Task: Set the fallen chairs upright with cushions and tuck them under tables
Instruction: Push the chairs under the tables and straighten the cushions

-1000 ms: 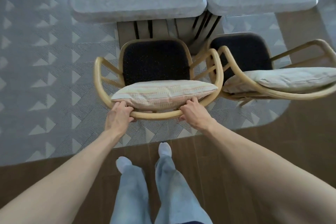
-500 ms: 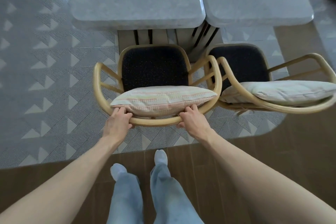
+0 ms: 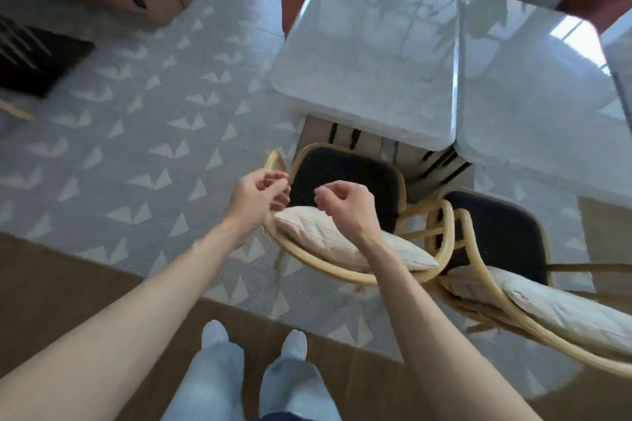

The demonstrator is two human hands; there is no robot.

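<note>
Above near chair (image 3: 345,270) back rail: left hand (image 3: 254,200) and right hand (image 3: 345,205) hovered apart, fingers loosely curled, empty; cushion (image 3: 328,232) directly beneath; seat faced table (image 3: 369,54), not fully tucked.

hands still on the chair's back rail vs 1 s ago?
No. Both hands, left and right, have lifted off the chair rail and hang loosely curled above its cushion.
</note>
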